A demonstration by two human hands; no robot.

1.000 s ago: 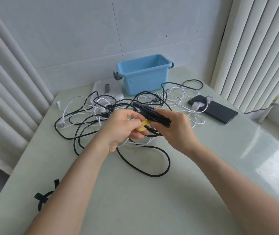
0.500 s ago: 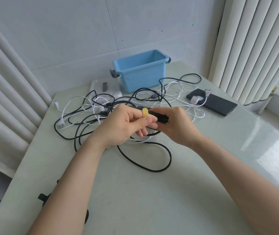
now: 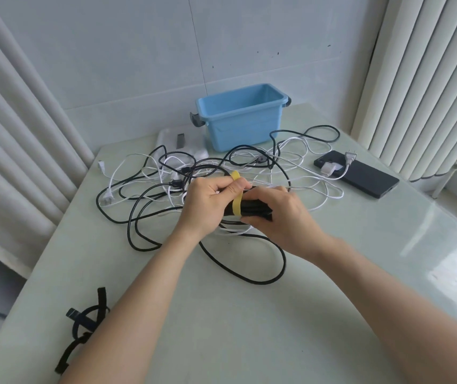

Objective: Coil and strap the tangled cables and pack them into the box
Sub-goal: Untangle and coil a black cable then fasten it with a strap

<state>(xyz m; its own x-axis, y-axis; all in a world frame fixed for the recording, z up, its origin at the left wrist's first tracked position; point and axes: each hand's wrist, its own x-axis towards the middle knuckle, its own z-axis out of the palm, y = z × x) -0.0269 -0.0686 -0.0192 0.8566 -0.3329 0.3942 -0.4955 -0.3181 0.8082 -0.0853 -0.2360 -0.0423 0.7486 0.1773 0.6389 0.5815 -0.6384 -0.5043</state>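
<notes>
Strapping is the step in hand, judged from the head view: the left hand pinches the free end of a yellow strap between thumb and forefinger and draws it up toward twelve o'clock, while the right hand is closed around a folded black cable bundle held just above the bench. To do this well, the right grip should keep the folds squeezed flat so no loop slips out, and the left should pull the strap snug across the middle of the bundle, then lay its tail back on itself squarely; a loose wrap would probably let the coil spring open in the box. A long black run trailing from the bundle toward six o'clock may belong to the same cable and want folding in first, though that cannot be told for certain. The bundle itself looks like several short parallel folds of thick, matte black cord, with the strap crossing near its left end. Behind the hands, at twelve o'clock, black and white loose cables lie tangled on the bench, and beyond them stands the open blue box. Spare black straps lie at seven o'clock, a dark phone at two o'clock.
</notes>
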